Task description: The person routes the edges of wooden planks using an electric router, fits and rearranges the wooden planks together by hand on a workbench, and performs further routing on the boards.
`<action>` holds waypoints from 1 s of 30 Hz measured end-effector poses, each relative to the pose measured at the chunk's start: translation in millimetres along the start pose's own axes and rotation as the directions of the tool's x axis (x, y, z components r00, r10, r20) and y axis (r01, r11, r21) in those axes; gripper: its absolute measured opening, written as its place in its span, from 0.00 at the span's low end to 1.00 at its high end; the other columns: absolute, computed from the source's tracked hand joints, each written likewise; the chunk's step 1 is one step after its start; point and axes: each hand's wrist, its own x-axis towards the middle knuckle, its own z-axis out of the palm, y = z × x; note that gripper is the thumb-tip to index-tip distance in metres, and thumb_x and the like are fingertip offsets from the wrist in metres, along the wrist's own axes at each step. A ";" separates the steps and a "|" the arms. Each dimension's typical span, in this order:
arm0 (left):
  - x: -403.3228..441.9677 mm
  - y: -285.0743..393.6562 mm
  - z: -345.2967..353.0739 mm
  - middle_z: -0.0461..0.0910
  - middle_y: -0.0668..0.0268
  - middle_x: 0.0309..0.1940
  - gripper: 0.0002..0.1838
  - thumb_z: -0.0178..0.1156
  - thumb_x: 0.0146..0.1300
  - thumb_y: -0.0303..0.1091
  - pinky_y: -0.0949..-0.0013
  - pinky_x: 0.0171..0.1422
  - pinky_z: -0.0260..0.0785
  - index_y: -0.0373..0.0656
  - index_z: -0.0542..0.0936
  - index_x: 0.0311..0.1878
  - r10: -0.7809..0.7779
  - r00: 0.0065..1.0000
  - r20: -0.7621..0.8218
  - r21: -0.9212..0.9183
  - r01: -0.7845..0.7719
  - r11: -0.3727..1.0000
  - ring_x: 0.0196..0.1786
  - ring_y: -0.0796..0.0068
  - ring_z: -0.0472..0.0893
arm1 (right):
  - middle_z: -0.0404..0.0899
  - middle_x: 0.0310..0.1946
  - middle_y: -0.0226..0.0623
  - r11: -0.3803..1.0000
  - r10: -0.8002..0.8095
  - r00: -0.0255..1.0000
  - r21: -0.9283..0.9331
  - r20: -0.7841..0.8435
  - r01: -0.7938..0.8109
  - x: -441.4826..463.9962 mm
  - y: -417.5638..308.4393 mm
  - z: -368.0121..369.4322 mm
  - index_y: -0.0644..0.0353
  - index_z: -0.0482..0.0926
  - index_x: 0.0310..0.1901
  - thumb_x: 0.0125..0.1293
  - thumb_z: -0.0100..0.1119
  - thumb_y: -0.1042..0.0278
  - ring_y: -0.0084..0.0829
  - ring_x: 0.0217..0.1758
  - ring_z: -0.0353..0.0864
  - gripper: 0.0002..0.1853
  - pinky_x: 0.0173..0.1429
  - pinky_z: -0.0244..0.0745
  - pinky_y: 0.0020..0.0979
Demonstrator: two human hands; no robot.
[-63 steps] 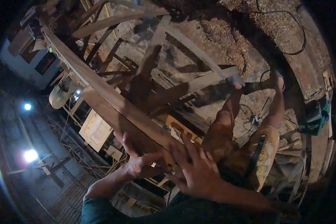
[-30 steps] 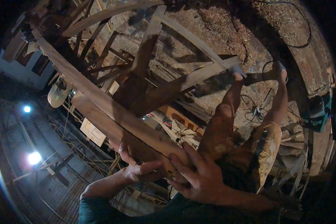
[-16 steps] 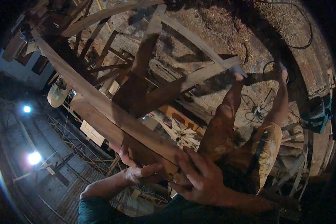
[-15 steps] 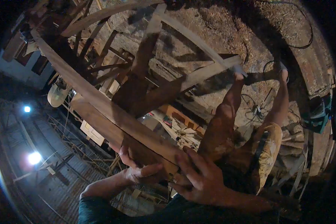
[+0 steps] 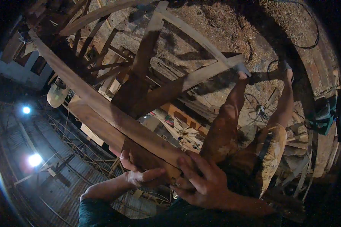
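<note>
A long wooden beam runs from the upper left down to my hands. Against its lower side lies a wider wooden board, with a thin dark gap between them. The board's near end is darker; whether this is shadow or a separate piece I cannot tell. My left hand grips this darker end from below, fingers curled around its edge and thumb along it. My right hand is closed over the near ends of beam and board, its fingertips on the beam's top. Part of its grip is hidden.
A joined timber frame stands beyond the beam, on ground strewn with shavings. My legs are at the right, near a cable and a green object. Wood offcuts lie below the beam. Lamps shine under the roof.
The view has shifted slightly, and the beam and board appear a little further left at their far ends. Both hands keep nearly the same hold.
</note>
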 end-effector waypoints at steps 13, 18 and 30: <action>16.6 2.1 -0.3 0.44 0.50 0.75 0.33 0.76 0.39 0.55 0.22 0.70 0.26 0.67 0.80 0.54 -0.261 0.965 -0.029 -0.171 0.252 0.952 0.76 0.32 0.36 | 0.69 0.63 0.53 0.995 -0.007 0.995 -0.096 -0.095 -0.002 -34.1 -1.5 15.6 0.64 0.69 0.66 0.51 0.74 0.55 0.53 0.58 0.77 0.42 0.58 0.77 0.40; 10.1 -2.7 17.6 0.35 0.50 0.78 0.38 0.76 0.39 0.55 0.21 0.69 0.24 0.64 0.78 0.58 -0.243 0.941 -0.235 -0.194 0.200 0.960 0.76 0.28 0.26 | 0.72 0.57 0.61 0.929 0.225 0.968 -0.276 -0.112 -0.247 -104.8 -8.0 19.7 0.69 0.68 0.64 0.57 0.69 0.54 0.58 0.56 0.77 0.38 0.63 0.71 0.45; -68.5 43.8 128.4 0.44 0.50 0.78 0.43 0.66 0.57 0.55 0.38 0.78 0.37 0.54 0.62 0.73 -0.499 0.463 -0.733 -0.458 0.207 0.865 0.80 0.47 0.43 | 0.82 0.47 0.54 0.808 -0.012 0.918 -0.545 -0.396 -0.224 -129.8 30.8 52.8 0.73 0.76 0.54 0.75 0.45 0.48 0.47 0.50 0.81 0.29 0.56 0.72 0.40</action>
